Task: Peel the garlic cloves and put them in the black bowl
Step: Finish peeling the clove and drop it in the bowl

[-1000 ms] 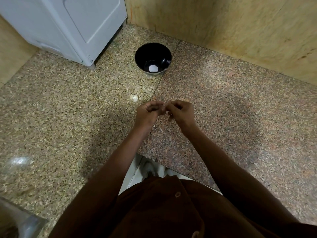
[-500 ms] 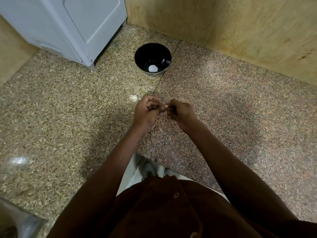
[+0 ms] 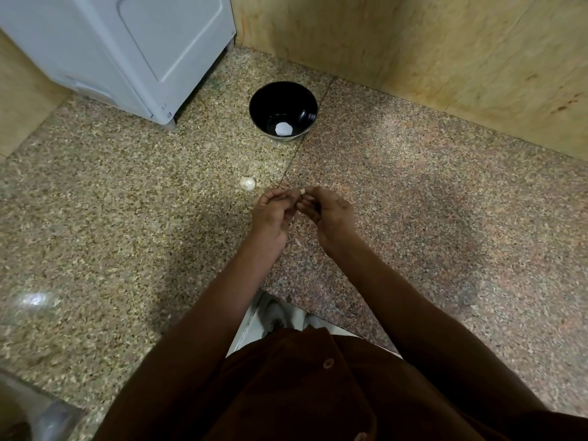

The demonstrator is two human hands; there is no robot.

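Note:
My left hand (image 3: 273,214) and my right hand (image 3: 329,211) meet over the speckled stone counter, fingertips together. Between them they pinch a small pale garlic clove (image 3: 302,191), mostly hidden by the fingers. Beyond the hands stands the black bowl (image 3: 283,97) with one white peeled clove (image 3: 283,129) lying at its bottom. Another pale, unpeeled garlic clove (image 3: 248,183) lies on the counter just left of my left hand's fingertips.
A white appliance (image 3: 127,49) stands at the back left, close to the bowl. A tan stone wall (image 3: 445,52) runs along the back and right. Small bits of garlic skin (image 3: 298,241) lie on the counter beneath the hands. The counter's front edge is near my body.
Both hands stayed together on the clove, working it with the fingers; the clove now shows at the fingertips. Bowl and loose clove have not moved.

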